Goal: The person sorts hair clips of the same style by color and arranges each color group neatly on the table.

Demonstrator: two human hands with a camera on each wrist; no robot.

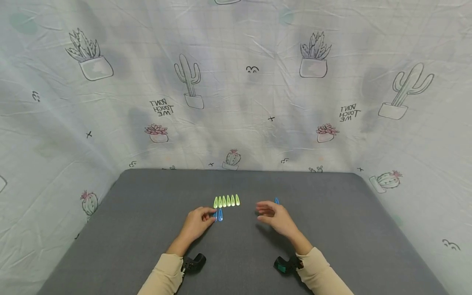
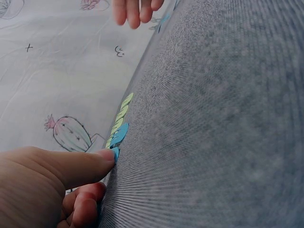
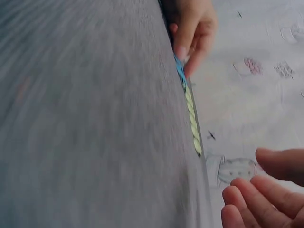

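Observation:
Several yellow-green snap hair clips [image 1: 224, 201] lie side by side in a row on the grey table. Just below the row's left end is a blue snap hair clip [image 1: 220, 215]. Beside it, my left hand [image 1: 197, 223] pinches another blue hair clip [image 1: 215, 214] between thumb and index finger. In the left wrist view the thumb covers part of that clip [image 2: 116, 155]. My right hand [image 1: 278, 220] is held above the table with relaxed fingers and nothing in them. Behind it, partly hidden, lies one more blue hair clip [image 1: 277, 200].
The grey table [image 1: 236, 254] ends at a pale cloth backdrop [image 1: 236, 102] printed with cacti and potted plants. A dark wrist camera [image 1: 194, 263] sits at the left cuff, and another wrist camera [image 1: 287, 265] at the right cuff.

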